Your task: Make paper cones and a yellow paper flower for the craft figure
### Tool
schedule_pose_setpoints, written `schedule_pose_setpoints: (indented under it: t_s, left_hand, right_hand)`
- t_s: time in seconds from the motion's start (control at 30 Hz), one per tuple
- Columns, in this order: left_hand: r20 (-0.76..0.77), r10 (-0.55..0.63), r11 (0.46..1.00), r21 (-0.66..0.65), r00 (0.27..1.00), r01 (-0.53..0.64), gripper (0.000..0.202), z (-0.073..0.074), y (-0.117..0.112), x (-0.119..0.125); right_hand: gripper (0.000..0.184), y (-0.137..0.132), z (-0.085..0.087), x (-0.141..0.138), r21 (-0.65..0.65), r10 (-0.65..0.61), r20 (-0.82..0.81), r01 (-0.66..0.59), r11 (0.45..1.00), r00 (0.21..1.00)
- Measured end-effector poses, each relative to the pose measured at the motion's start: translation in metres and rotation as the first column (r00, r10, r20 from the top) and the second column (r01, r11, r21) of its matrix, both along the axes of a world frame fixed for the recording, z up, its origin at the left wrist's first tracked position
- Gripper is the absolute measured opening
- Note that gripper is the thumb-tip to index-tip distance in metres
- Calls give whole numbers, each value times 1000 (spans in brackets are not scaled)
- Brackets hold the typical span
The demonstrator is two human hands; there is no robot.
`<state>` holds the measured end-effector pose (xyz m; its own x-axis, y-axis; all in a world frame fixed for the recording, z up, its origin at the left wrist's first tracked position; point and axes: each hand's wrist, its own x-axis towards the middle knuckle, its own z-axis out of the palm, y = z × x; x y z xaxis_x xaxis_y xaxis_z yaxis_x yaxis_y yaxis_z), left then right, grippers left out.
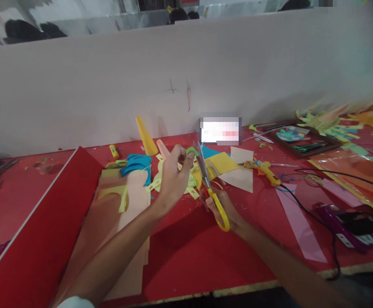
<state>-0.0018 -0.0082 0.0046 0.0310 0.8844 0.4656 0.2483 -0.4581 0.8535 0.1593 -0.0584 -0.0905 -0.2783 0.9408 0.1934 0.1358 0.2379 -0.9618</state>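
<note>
My left hand [173, 175] is raised over the red table [186, 252], its fingers pinched on a small green paper piece [192, 151]. My right hand [222, 206] grips yellow-handled scissors [209, 188], blades pointing up and away with their tips beside the green piece. Under the hands lie yellow, blue and cream paper cut-outs [218, 164].
A peach paper sheet [126, 214] and a red board [45, 239] lie at the left. A yellow glue gun [263, 169] with a black cord [314, 214] sits to the right, with a pink strip [298, 222], a tray of scraps [305, 139] and orange sheets [356, 175]. Yellow cone [146, 136] stands behind.
</note>
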Motion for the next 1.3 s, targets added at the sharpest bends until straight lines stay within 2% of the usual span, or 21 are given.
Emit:
schedule_pose_setpoints:
  t_s: [0.23, 0.57, 0.9, 1.3]
  left_hand:
    - [-7, 4, 1000, -9, 1000, -4, 35, 0, 0, 0]
    - [-20, -3, 1000, -14, 1000, 2, 35, -2, 1, 0]
    - [-12, 2, 1000, -12, 1000, -2, 41, -2, 2, -1]
    - [-13, 0, 1000, -4, 1000, 0, 39, -1, 2, -1]
  right_hand:
    - [68, 0, 6, -1, 13, 1, 15, -2, 1000, 1000]
    - [66, 0, 0, 1, 13, 7, 12, -7, 1000, 1000]
    - [68, -1, 8, 0, 10, -12, 25, 12, 1000, 1000]
    - [67, -2, 6, 1, 10, -6, 31, 5, 1000, 1000]
